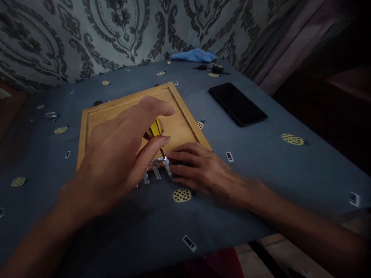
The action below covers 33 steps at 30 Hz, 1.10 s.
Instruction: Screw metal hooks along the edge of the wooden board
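Note:
A screwdriver (156, 129) with a yellow and black handle is gripped in my left hand (116, 143), the thumb in front of the handle. Its shaft slants down, and the tip meets a screw point on a silver metal hook rack (156, 168). The rack lies along the near edge of a framed wooden board (185, 110), with several prongs pointing toward me; its left part is partly behind my left hand. My right hand (203, 166) rests at the board's near right corner, its fingers closed against the rack's right end. Its thumb is hard to make out.
A black phone (237, 104) lies right of the board. Behind it are a dark key-like bundle (216, 68) and a blue cloth (194, 56). A small metal object (51, 115) sits at left on the blue patterned tablecloth (139, 231). A patterned curtain (121, 31) hangs behind.

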Each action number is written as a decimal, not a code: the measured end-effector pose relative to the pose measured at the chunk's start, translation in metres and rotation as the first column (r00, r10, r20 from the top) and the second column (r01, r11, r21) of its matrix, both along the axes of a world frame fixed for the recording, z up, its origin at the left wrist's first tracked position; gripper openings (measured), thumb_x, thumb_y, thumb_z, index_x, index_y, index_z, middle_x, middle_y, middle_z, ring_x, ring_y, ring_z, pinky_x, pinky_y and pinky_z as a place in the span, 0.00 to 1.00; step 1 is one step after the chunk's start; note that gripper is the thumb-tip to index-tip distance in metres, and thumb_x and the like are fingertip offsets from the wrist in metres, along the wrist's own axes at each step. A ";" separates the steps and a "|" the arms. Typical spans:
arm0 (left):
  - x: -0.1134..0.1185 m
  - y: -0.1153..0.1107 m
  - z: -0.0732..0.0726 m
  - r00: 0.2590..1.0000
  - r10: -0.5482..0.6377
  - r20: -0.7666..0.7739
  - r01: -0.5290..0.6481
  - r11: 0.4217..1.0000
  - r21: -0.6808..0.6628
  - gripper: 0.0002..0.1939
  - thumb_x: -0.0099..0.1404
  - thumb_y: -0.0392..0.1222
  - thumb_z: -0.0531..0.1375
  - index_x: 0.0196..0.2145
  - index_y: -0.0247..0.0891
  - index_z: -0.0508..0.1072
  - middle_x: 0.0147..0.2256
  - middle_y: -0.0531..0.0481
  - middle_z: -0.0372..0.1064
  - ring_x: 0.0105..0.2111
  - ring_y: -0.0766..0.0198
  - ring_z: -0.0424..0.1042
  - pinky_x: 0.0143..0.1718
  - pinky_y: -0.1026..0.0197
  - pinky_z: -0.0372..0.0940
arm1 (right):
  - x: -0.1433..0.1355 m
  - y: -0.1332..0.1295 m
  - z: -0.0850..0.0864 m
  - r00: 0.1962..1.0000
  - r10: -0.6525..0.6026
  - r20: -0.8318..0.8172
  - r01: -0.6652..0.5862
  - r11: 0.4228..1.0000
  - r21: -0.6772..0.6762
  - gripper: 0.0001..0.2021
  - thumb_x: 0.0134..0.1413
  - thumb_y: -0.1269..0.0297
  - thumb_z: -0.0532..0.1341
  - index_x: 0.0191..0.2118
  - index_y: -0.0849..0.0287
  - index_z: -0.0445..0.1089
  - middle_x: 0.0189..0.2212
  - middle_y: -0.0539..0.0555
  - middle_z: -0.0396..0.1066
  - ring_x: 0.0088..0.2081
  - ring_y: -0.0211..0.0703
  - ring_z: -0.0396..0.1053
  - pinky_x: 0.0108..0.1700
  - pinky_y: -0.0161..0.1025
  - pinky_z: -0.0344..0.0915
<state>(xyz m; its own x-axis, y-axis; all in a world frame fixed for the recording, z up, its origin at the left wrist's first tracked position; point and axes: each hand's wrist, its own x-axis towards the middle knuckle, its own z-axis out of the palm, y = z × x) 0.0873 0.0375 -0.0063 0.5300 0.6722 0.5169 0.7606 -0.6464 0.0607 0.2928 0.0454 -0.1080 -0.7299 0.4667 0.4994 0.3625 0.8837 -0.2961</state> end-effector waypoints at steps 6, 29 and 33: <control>-0.003 0.001 -0.001 1.000 0.011 -0.017 -0.011 1.000 0.000 0.14 0.68 0.37 0.61 0.51 0.38 0.67 0.41 0.55 0.75 0.37 0.68 0.75 0.39 0.68 0.69 | 0.000 -0.001 -0.002 0.999 -0.013 -0.034 0.012 1.000 -0.025 0.11 0.66 0.64 0.61 0.50 0.62 0.74 0.48 0.59 0.77 0.51 0.51 0.71 0.54 0.52 0.71; -0.004 -0.001 0.001 1.000 0.002 -0.007 -0.003 0.998 -0.058 0.11 0.69 0.37 0.57 0.50 0.41 0.67 0.41 0.53 0.76 0.36 0.64 0.76 0.34 0.64 0.67 | -0.004 -0.002 -0.002 0.998 -0.026 -0.062 0.027 1.000 0.015 0.10 0.64 0.63 0.63 0.45 0.63 0.76 0.45 0.59 0.78 0.48 0.52 0.72 0.50 0.52 0.71; -0.004 -0.001 0.001 1.000 -0.009 0.005 0.009 0.999 -0.049 0.13 0.68 0.36 0.58 0.50 0.42 0.68 0.42 0.53 0.76 0.39 0.62 0.76 0.35 0.63 0.68 | -0.005 -0.003 -0.001 0.998 -0.031 -0.053 0.030 1.000 -0.004 0.08 0.64 0.64 0.62 0.44 0.61 0.76 0.45 0.58 0.78 0.48 0.51 0.72 0.50 0.52 0.70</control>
